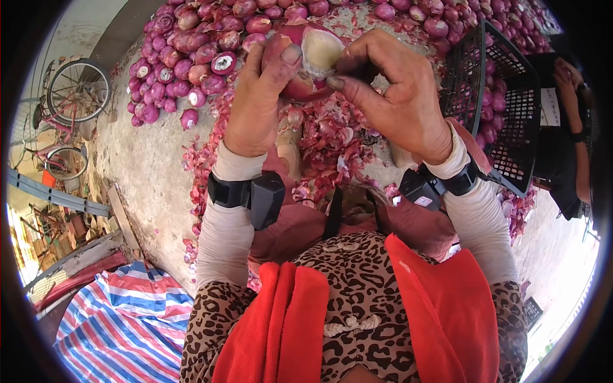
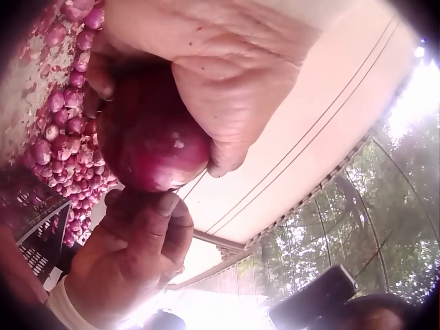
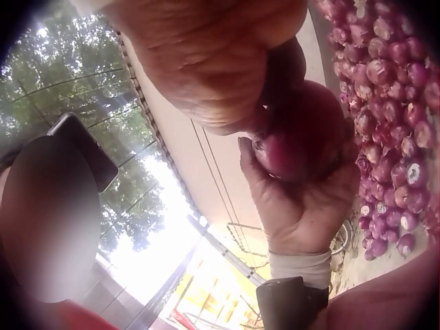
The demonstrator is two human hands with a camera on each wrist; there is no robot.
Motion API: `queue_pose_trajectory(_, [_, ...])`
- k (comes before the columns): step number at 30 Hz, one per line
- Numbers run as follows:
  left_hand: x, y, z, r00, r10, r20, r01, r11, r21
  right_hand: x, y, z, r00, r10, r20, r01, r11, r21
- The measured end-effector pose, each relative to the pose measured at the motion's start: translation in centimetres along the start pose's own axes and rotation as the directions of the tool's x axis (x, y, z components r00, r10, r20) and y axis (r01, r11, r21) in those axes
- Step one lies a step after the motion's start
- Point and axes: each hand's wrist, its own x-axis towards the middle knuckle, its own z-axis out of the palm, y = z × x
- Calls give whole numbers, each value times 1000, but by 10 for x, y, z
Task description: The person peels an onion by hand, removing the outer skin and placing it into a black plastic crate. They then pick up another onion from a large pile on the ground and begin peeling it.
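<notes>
Your left hand (image 1: 253,108) grips the onion (image 1: 319,54), far centre above the loose skins (image 1: 335,143); steady it there while your right hand (image 1: 408,96) pinches at its right side, and peel gently.

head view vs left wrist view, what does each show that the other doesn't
Only the head view shows the striped tarp, the leopard-print top and the pale bared patch on the red onion.

Only the left wrist view shows the scalloped roof edge and, at lower right, a dark boxy device.

Both show that onion between the left hand and right hand, plus the heaped onions and black plastic crate.
</notes>
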Motion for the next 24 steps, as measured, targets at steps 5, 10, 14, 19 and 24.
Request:
queue_pose_trajectory(5, [-1, 2, 3, 998, 63, -24, -62, 997, 43, 1, -1, 1, 998, 60, 2, -60, 996, 63])
queue_pose_trajectory(10, [2, -1, -4, 1000, 25, -10, -25, 998, 59, 0, 6, 7, 999, -9, -36, 10, 1000, 29])
queue_pose_trajectory(14, [0, 3, 1, 1000, -6, -3, 6, 1000, -25, 1, -1, 6, 996, 90, -20, -85, 981, 177])
queue_pose_trajectory(19, [0, 2, -1, 999, 46, -6, -45, 995, 88, 0, 4, 8, 998, 62, -32, -56, 986, 156])
queue_pose_trajectory(24, [-1, 3, -2, 999, 31, 12, -32, 994, 105, 1, 5, 6, 996, 87, -11, -85, 990, 110])
